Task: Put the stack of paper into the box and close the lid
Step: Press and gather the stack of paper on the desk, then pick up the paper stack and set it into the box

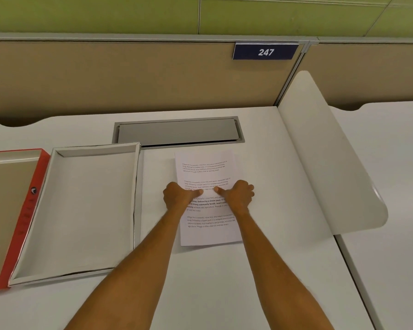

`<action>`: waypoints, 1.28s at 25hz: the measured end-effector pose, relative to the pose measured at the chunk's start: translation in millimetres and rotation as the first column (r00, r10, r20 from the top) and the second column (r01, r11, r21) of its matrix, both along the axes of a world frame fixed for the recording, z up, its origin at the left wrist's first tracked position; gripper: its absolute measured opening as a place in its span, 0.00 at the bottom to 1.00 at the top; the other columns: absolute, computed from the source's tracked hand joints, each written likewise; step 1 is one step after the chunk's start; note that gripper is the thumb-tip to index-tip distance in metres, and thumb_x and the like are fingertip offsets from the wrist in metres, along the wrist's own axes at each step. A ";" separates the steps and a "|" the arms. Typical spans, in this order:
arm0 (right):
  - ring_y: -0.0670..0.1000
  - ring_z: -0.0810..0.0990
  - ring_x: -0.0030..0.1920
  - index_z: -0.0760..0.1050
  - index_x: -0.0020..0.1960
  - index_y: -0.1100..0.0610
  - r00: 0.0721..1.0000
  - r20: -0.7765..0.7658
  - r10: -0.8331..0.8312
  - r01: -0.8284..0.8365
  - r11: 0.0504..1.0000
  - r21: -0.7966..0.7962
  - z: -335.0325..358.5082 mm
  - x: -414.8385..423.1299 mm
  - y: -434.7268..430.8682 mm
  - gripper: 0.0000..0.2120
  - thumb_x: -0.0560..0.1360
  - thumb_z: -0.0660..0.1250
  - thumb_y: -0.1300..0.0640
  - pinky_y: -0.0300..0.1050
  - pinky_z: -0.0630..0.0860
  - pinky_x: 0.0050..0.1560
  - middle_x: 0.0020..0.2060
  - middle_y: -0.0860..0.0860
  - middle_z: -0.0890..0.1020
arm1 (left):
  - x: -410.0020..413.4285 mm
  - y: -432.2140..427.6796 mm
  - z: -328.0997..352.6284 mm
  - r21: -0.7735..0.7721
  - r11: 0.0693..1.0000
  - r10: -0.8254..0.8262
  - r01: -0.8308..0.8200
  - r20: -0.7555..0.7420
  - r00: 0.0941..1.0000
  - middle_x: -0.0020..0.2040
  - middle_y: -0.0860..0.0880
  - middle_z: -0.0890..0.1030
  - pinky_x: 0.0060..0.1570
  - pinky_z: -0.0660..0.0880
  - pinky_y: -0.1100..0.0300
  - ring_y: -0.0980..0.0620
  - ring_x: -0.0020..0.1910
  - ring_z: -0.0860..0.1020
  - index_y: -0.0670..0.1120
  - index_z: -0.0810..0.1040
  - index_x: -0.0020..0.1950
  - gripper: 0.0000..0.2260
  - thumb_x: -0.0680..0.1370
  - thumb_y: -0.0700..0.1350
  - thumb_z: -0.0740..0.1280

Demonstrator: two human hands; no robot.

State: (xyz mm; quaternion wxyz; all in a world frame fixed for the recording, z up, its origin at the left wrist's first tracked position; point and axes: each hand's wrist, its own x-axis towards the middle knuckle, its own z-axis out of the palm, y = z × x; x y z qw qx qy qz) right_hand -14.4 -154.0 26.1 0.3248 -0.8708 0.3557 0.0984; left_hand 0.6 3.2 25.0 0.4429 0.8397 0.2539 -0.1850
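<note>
Right now my left hand [180, 197] and my right hand [239, 196] rest on the two long edges of the stack of paper [208, 198], fingers curled down over the sides and both thumbs pressed flat on the top sheet, pointing at each other. So each hand is narrowed onto an edge; whether my fingertips have got under the bottom sheet I cannot tell, since they are hidden. The stack lies flat on the bench [260, 270], just to the right of the box [81, 206], close to it but apart.

To do this step well, I should squeeze inward evenly so the sheets stay square, work my fingers beneath the lowest sheet, and lift level rather than by one side, or the pile will fan out and slide. Then it is a short carry left and a flat lowering into the tray.

Materials: thin white printed sheets, smooth and slippery on each other, floppy unless supported from below. That box is a shallow white cardboard tray with low upright walls and folded corners, open and with nothing in it. Its lid [17, 210], red outside and tan inside, lies open on the far left, right beside the tray. Underneath, the bench is a smooth, matte pale surface, giving little grip.
</note>
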 end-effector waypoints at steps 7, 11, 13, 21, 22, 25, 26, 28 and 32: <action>0.59 0.81 0.54 0.66 0.60 0.63 0.992 0.123 0.027 -0.028 1.000 0.010 17.3 -11.2 11.3 0.31 0.69 0.77 0.47 0.51 0.79 0.49 0.56 0.59 0.80 | -7.5 -4.5 7.5 -0.041 0.999 -0.024 0.026 0.053 0.998 0.54 0.40 0.84 0.33 0.78 0.58 0.44 0.44 0.84 0.39 0.80 0.53 0.19 0.68 0.48 0.78; 0.59 0.81 0.52 0.65 0.58 0.61 0.955 0.297 -0.018 0.007 0.999 0.039 38.2 -13.0 7.8 0.28 0.69 0.77 0.50 0.56 0.81 0.51 0.56 0.59 0.80 | -6.1 0.2 30.6 -0.180 0.983 0.053 -0.030 0.126 0.991 0.52 0.42 0.85 0.26 0.74 0.64 0.51 0.35 0.80 0.43 0.79 0.48 0.14 0.67 0.45 0.79; 0.58 0.81 0.50 0.64 0.55 0.58 0.902 0.427 -0.059 0.040 0.998 0.054 50.6 -12.9 6.9 0.26 0.69 0.77 0.50 0.54 0.82 0.48 0.54 0.57 0.80 | -11.7 -2.9 46.5 -0.193 0.979 0.120 -0.069 0.262 0.958 0.51 0.46 0.83 0.26 0.74 0.68 0.53 0.36 0.80 0.44 0.78 0.51 0.17 0.68 0.47 0.79; 0.47 0.80 0.52 0.63 0.57 0.48 0.602 0.719 -0.347 -0.005 0.899 0.438 54.0 -30.3 8.9 0.26 0.69 0.77 0.53 0.36 0.82 0.43 0.53 0.49 0.77 | -48.7 -16.8 73.5 -0.419 0.907 0.308 -0.040 0.597 0.741 0.44 0.62 0.77 0.33 0.75 0.75 0.56 0.43 0.80 0.63 0.69 0.46 0.21 0.68 0.46 0.79; 0.47 0.80 0.52 0.63 0.58 0.49 0.588 0.726 -0.355 -0.007 0.896 0.444 52.3 -32.5 9.6 0.27 0.70 0.77 0.54 0.35 0.82 0.43 0.53 0.49 0.78 | -50.3 -17.0 71.2 -0.418 0.908 0.304 -0.027 0.614 0.728 0.45 0.62 0.77 0.34 0.77 0.74 0.55 0.43 0.80 0.64 0.69 0.46 0.21 0.68 0.46 0.78; 0.46 0.80 0.53 0.63 0.61 0.51 0.564 0.738 -0.369 -0.010 0.891 0.453 44.1 -37.3 11.5 0.27 0.70 0.77 0.55 0.36 0.82 0.45 0.53 0.48 0.78 | -54.4 -17.4 65.7 -0.415 0.910 0.294 -0.007 0.634 0.715 0.45 0.62 0.77 0.37 0.77 0.75 0.54 0.44 0.80 0.69 0.69 0.46 0.22 0.69 0.47 0.78; 0.46 0.80 0.53 0.63 0.61 0.50 0.560 0.743 -0.366 -0.017 0.892 0.452 41.6 -38.3 11.9 0.28 0.70 0.77 0.56 0.36 0.82 0.45 0.53 0.48 0.78 | -55.5 -16.6 64.5 -0.415 0.910 0.298 -0.010 0.636 0.712 0.45 0.63 0.77 0.37 0.76 0.75 0.56 0.44 0.80 0.71 0.69 0.47 0.23 0.69 0.47 0.78; 0.45 0.80 0.52 0.63 0.59 0.45 0.556 0.753 -0.352 -0.038 0.894 0.446 40.4 -39.9 13.7 0.28 0.69 0.78 0.56 0.34 0.81 0.44 0.52 0.46 0.77 | -57.1 -13.3 63.2 -0.424 0.905 0.313 -0.019 0.637 0.704 0.46 0.64 0.77 0.38 0.75 0.76 0.61 0.45 0.81 0.75 0.69 0.48 0.26 0.68 0.46 0.78; 0.38 0.79 0.51 0.64 0.57 0.39 0.568 0.744 -0.351 -0.046 0.889 0.455 41.1 -41.1 12.5 0.30 0.67 0.79 0.56 0.31 0.79 0.42 0.51 0.41 0.77 | -54.0 -7.2 61.6 -0.426 0.905 0.297 0.003 0.637 0.711 0.48 0.64 0.77 0.38 0.75 0.77 0.59 0.46 0.79 0.78 0.68 0.50 0.30 0.67 0.47 0.79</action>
